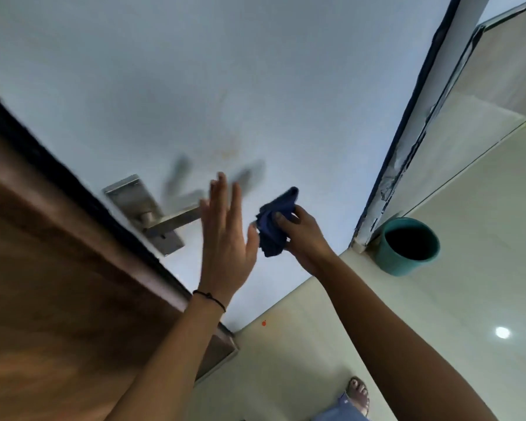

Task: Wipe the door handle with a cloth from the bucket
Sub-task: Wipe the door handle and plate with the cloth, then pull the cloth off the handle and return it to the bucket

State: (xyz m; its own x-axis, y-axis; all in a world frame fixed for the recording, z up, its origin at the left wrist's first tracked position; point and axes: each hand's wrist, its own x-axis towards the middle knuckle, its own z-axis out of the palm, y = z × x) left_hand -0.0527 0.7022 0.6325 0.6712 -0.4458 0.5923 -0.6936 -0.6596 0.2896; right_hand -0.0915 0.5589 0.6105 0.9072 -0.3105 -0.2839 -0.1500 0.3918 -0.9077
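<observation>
A silver lever door handle [176,219] on a metal plate [134,196] sticks out from the pale door [195,86], left of centre. My left hand [226,238] is flat and open, fingers spread, just right of the lever's tip and covering its end. My right hand [301,235] grips a bunched dark blue cloth [274,229] a short way right of the handle, apart from it. A teal bucket [407,247] stands on the floor at the right, by the door frame; its inside looks dark.
The brown wooden door edge [58,268] fills the left side. A pale tiled floor [438,329] spreads to the right and below. A dark-trimmed frame [407,147] with chipped paint runs up beside the bucket. My foot [359,393] shows at the bottom.
</observation>
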